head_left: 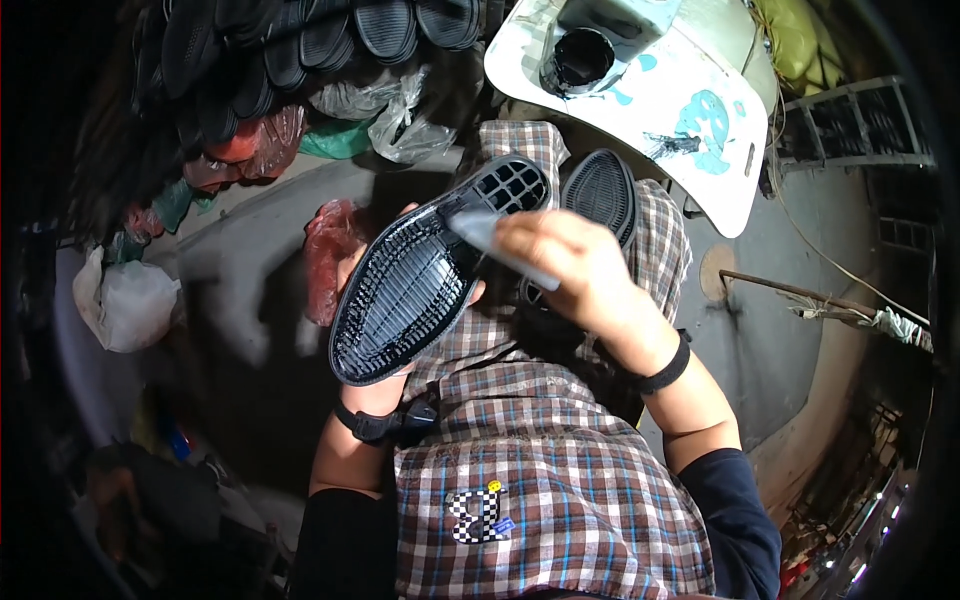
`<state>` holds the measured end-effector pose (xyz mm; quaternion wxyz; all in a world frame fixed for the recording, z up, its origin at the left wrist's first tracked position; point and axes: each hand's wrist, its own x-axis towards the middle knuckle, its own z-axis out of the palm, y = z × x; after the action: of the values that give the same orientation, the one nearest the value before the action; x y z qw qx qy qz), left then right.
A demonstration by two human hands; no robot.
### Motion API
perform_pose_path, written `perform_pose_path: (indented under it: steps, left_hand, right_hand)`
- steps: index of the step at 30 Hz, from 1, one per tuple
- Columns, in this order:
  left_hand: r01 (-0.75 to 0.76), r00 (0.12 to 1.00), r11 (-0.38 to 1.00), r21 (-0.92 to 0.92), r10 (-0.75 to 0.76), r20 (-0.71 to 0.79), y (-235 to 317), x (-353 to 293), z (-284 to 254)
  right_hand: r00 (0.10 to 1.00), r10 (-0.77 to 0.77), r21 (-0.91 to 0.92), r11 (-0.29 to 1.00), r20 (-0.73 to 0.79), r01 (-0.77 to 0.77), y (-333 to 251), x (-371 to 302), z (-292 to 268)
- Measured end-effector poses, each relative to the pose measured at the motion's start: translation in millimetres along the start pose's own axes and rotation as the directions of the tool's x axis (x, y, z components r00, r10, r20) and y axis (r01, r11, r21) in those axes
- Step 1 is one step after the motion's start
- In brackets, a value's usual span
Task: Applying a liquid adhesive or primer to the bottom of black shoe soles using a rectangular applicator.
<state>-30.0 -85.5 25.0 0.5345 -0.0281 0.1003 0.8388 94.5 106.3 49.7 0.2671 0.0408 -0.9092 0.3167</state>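
My left hand [348, 268] is wrapped round a black shoe sole [405, 285] from beneath, its fingers showing along the edges. The sole lies tilted, with a ribbed, glossy, wet-looking front part and a grid of hollows in the heel. My right hand [575, 262] grips a pale, flat tool [480, 232], smeared by motion, so its kind is unclear. The tool's far end is at the sole's waist, near the heel grid. Another black sole [600, 195] rests on my lap, on a checked apron [530, 440].
A white tabletop [735, 185] with a blue printed figure stands ahead, bearing a black-coated container [583, 58] and a dark-smeared brush [668, 145]. Stacked black soles [385, 30] fill the far left. Plastic bags [130, 300] lie at the left, a red bag [330, 260] nearer my knee.
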Motion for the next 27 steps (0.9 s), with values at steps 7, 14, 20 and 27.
perform_pose_path:
  steps: [7, 14, 20, 27]
  left_hand:
    - [0.047, 0.984, 0.984, 0.171, -0.015, -0.18, 4.7, -0.8, 10.7]
    - [-0.03, 0.998, 0.956, 0.291, 0.047, -0.051, 2.5, -4.7, -3.8]
    - [-0.22, 0.956, 0.825, 0.521, 0.29, -0.054, -3.4, -3.2, -13.3]
    - [-0.164, 0.985, 0.865, 0.475, 0.115, 0.132, -4.2, 2.1, 3.1]
  right_hand:
    - [0.991, 0.13, 0.001, 0.992, 0.007, -0.13, 26.3, -1.2, -10.9]
    - [0.979, 0.205, -0.05, 0.978, 0.026, -0.203, 34.4, -0.8, -17.6]
    - [0.994, 0.053, 0.007, 0.999, 0.094, -0.054, 14.2, 4.0, -13.1]
    - [0.981, 0.194, -0.103, 0.976, 0.028, -0.19, 43.2, -5.6, -16.6]
